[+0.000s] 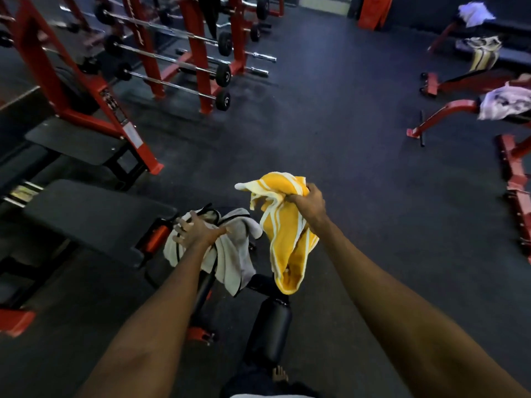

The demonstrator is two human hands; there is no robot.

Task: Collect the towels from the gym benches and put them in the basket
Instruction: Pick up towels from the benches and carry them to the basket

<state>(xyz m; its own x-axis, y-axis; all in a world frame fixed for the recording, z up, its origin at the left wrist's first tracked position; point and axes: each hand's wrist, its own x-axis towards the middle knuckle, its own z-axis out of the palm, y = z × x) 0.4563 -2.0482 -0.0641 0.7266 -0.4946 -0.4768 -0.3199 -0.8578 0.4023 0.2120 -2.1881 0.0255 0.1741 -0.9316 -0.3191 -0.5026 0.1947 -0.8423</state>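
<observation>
My right hand (pixel 309 203) grips a yellow towel with pale stripes (pixel 287 239), which hangs in the air above a black bench. My left hand (pixel 198 231) is spread open, fingers apart, just over a white towel with dark edging (pixel 235 259) draped on the bench's end. More towels lie on red benches at the right: a white one (pixel 475 14), a striped cream one (pixel 484 53) and a pale patterned one (pixel 505 104). No basket is in view.
A red rack with several barbells (pixel 172 53) stands at the upper left. A black padded bench (pixel 86 216) is to my left, a black roller pad (pixel 270 331) below. Red bench frames (pixel 514 179) line the right edge. Dark rubber floor (pixel 344 124) spreads between.
</observation>
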